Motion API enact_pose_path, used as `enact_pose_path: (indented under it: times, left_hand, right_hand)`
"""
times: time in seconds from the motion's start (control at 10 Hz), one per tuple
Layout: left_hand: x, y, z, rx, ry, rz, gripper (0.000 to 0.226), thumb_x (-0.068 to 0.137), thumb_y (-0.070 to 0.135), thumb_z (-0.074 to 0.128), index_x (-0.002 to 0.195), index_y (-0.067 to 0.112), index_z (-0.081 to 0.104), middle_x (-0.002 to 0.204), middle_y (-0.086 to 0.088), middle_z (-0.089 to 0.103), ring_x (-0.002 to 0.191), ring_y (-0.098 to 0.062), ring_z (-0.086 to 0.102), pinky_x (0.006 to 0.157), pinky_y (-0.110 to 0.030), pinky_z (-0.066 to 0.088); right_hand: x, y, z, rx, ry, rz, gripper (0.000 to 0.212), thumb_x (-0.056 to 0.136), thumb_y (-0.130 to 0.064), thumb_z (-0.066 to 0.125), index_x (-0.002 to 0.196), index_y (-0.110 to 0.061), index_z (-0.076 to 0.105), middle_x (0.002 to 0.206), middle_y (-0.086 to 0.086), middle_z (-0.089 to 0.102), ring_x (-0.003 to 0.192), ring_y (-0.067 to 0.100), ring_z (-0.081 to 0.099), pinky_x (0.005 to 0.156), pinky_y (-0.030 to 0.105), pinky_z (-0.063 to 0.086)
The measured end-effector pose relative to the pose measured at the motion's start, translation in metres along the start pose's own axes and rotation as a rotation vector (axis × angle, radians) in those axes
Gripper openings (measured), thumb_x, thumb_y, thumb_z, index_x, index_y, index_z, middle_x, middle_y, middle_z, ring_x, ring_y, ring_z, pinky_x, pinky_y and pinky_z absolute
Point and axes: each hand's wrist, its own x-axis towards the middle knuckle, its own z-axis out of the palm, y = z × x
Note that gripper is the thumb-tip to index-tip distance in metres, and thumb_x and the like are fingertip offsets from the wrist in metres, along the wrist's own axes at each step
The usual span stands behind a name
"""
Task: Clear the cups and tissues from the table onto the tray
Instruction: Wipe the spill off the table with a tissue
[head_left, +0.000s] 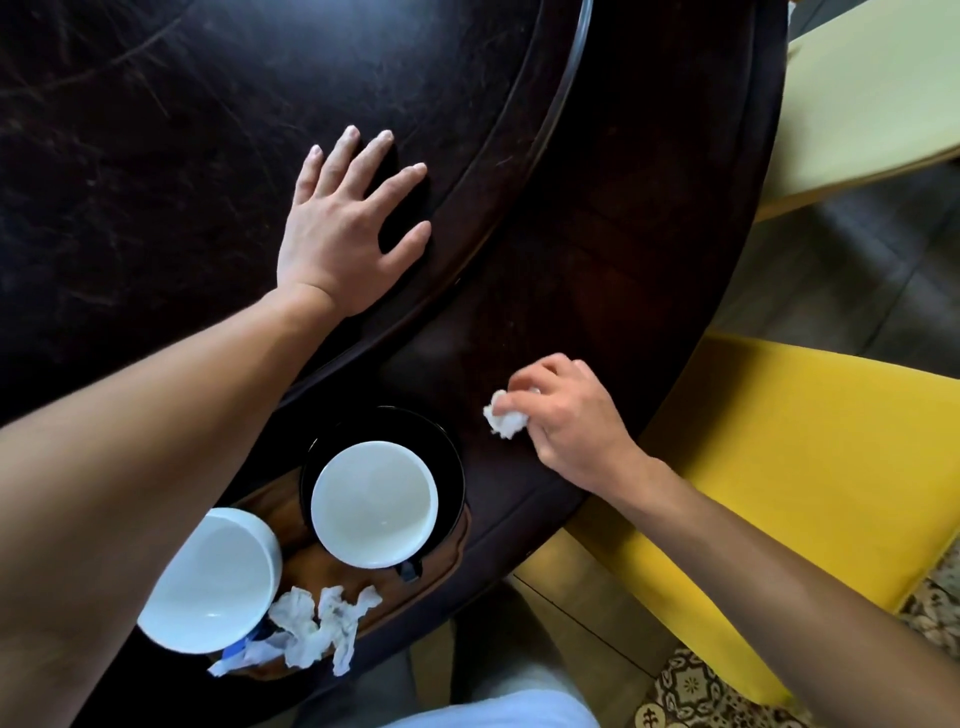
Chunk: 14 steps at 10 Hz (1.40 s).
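My right hand (571, 421) is closed around a crumpled white tissue (504, 421), just above the dark table's outer ring, right of the tray. My left hand (348, 228) lies flat and spread on the dark inner tabletop, holding nothing. On the wooden tray (447, 556) at the table's near edge stands a white-lined cup (374, 501) on a black saucer (447, 457). A second white cup (213, 582) sits at the tray's left, partly under my left forearm. Crumpled tissues (317, 629) lie at the tray's near end.
The round dark table (597, 234) has a raised inner disc with a rim. A yellow chair (805, 483) stands close on the right, and a pale yellow seat (872, 93) at the top right. Patterned floor shows below.
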Motion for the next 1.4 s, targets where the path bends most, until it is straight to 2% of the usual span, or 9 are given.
enact_pose_path:
  times: [0.2, 0.3, 0.4, 0.5, 0.7, 0.9, 1.1, 1.2, 1.4]
  left_hand:
    - [0.001, 0.001, 0.000, 0.004, 0.000, -0.005, 0.059, 0.100, 0.060, 0.044, 0.153, 0.034, 0.047, 0.169, -0.003, 0.030, 0.159, -0.030, 0.016, 0.128, -0.050, 0.008]
    - [0.001, 0.001, 0.001, 0.001, 0.003, -0.005, 0.059, 0.100, 0.060, 0.044, 0.153, 0.035, 0.046, 0.169, -0.003, 0.030, 0.159, -0.030, 0.017, 0.128, -0.050, 0.008]
    - [0.002, 0.002, 0.002, 0.005, 0.002, -0.010, 0.059, 0.100, 0.060, 0.044, 0.153, 0.035, 0.046, 0.169, -0.002, 0.029, 0.159, -0.029, 0.016, 0.128, -0.050, 0.008]
    - [0.002, 0.001, 0.000, -0.006, 0.003, -0.014, 0.059, 0.100, 0.060, 0.044, 0.153, 0.035, 0.046, 0.169, -0.002, 0.029, 0.159, -0.029, 0.016, 0.128, -0.050, 0.008]
    - [0.002, 0.002, -0.002, 0.000, -0.013, -0.017, 0.060, 0.100, 0.061, 0.043, 0.153, 0.035, 0.046, 0.170, -0.001, 0.028, 0.159, -0.028, 0.014, 0.129, -0.048, 0.006]
    - [0.001, 0.001, -0.002, 0.000, -0.006, -0.016, 0.060, 0.099, 0.061, 0.042, 0.153, 0.035, 0.045, 0.170, -0.002, 0.028, 0.159, -0.028, 0.015, 0.128, -0.049, 0.007]
    - [0.001, -0.002, 0.000, -0.002, -0.005, -0.012, 0.061, 0.099, 0.062, 0.041, 0.153, 0.036, 0.045, 0.169, -0.002, 0.029, 0.159, -0.028, 0.015, 0.128, -0.049, 0.006]
    - [0.001, -0.001, 0.002, -0.002, -0.010, -0.015, 0.061, 0.099, 0.063, 0.041, 0.153, 0.035, 0.045, 0.169, -0.002, 0.028, 0.159, -0.029, 0.014, 0.128, -0.049, 0.006]
    - [0.001, -0.002, 0.001, -0.010, -0.012, -0.020, 0.061, 0.099, 0.063, 0.041, 0.154, 0.035, 0.044, 0.170, -0.002, 0.027, 0.159, -0.028, 0.012, 0.128, -0.048, 0.004]
  right_hand:
    - [-0.023, 0.013, -0.017, 0.100, -0.002, 0.068, 0.036, 0.074, 0.004, 0.066, 0.102, -0.017, 0.076, 0.102, 0.004, 0.067, 0.097, 0.029, 0.060, 0.081, 0.043, 0.051]
    - [0.003, 0.020, -0.026, 0.133, 0.221, 0.247, 0.038, 0.076, -0.003, 0.061, 0.110, -0.013, 0.074, 0.104, 0.006, 0.066, 0.095, 0.028, 0.059, 0.085, 0.040, 0.051]
    - [0.041, 0.021, -0.021, 0.141, 0.315, 0.400, 0.044, 0.079, -0.002, 0.062, 0.122, -0.012, 0.070, 0.108, 0.006, 0.068, 0.098, 0.027, 0.058, 0.089, 0.035, 0.048]
    - [0.060, 0.009, -0.010, 0.159, 0.270, 0.427, 0.045, 0.079, 0.001, 0.061, 0.122, -0.009, 0.071, 0.107, 0.009, 0.067, 0.100, 0.029, 0.059, 0.090, 0.041, 0.050]
    - [0.019, 0.006, -0.010, 0.045, 0.050, 0.139, 0.042, 0.075, 0.000, 0.064, 0.111, -0.018, 0.075, 0.107, 0.003, 0.068, 0.095, 0.031, 0.060, 0.076, 0.044, 0.048]
    - [-0.026, 0.013, -0.022, 0.094, -0.113, 0.070, 0.040, 0.077, 0.008, 0.068, 0.103, -0.021, 0.079, 0.105, 0.002, 0.070, 0.097, 0.029, 0.061, 0.080, 0.045, 0.052]
    - [-0.048, 0.026, -0.023, 0.129, 0.261, 0.551, 0.044, 0.079, 0.007, 0.067, 0.119, -0.011, 0.073, 0.103, 0.009, 0.067, 0.095, 0.031, 0.063, 0.084, 0.038, 0.052]
    - [-0.061, 0.002, -0.004, 0.085, 0.301, 0.629, 0.040, 0.080, 0.001, 0.071, 0.118, -0.012, 0.072, 0.095, 0.009, 0.064, 0.086, 0.030, 0.064, 0.074, 0.040, 0.054]
    - [-0.074, -0.063, 0.028, 0.205, 0.167, 0.609, 0.047, 0.081, -0.017, 0.076, 0.126, -0.016, 0.065, 0.104, 0.001, 0.063, 0.096, 0.022, 0.062, 0.081, 0.036, 0.055]
